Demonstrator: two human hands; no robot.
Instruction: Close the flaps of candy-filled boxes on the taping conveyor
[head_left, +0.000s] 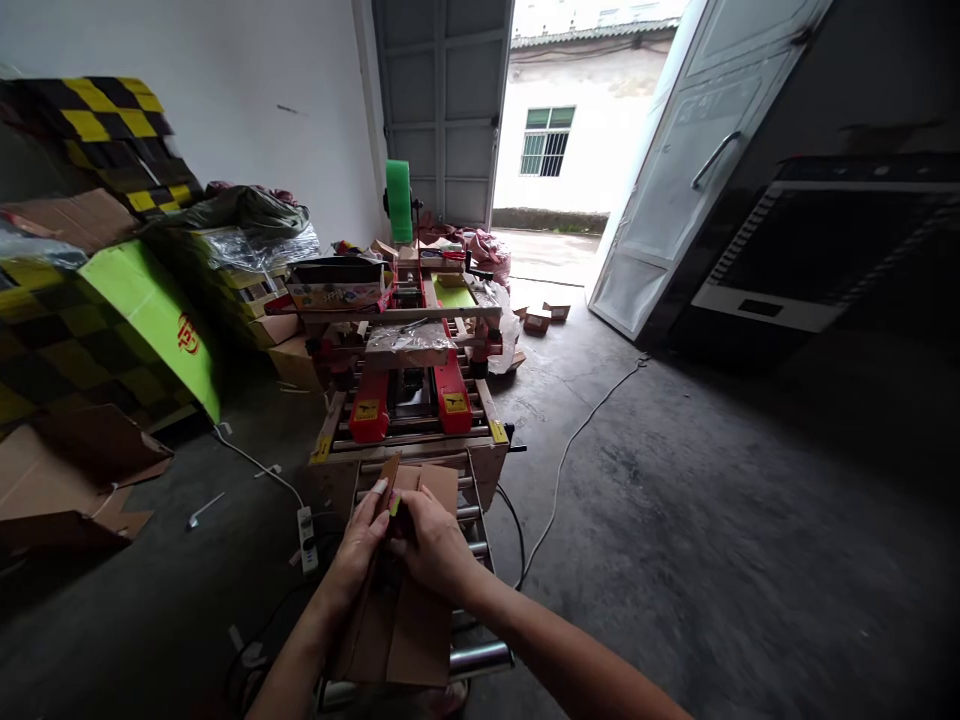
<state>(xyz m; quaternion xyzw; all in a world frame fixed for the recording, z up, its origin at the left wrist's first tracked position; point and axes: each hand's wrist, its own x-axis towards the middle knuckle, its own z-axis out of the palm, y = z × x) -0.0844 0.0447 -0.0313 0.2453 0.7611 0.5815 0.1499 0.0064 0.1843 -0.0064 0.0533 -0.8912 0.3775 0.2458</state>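
A brown cardboard box [424, 635] rests on the roller conveyor [480, 657] right in front of me, its top flaps raised. My left hand [358, 545] is closed on the left flap, thumb on the inner side. At the box's opening my right hand [435, 545] has its fingers curled together and pointing down. A small yellow-green piece [394, 503] shows between the fingertips of both hands; the right fingers seem to pinch it, but its kind is too small to make out. The dark inside of the box is mostly hidden by my hands.
Ahead stands a carton-sealing machine with red side belts [452, 392] and a green tape roll [399, 200]. A power strip [307, 540] and a cable [559, 490] lie on the floor. Cartons [67, 475] are at left, a dark appliance [817, 240] at right.
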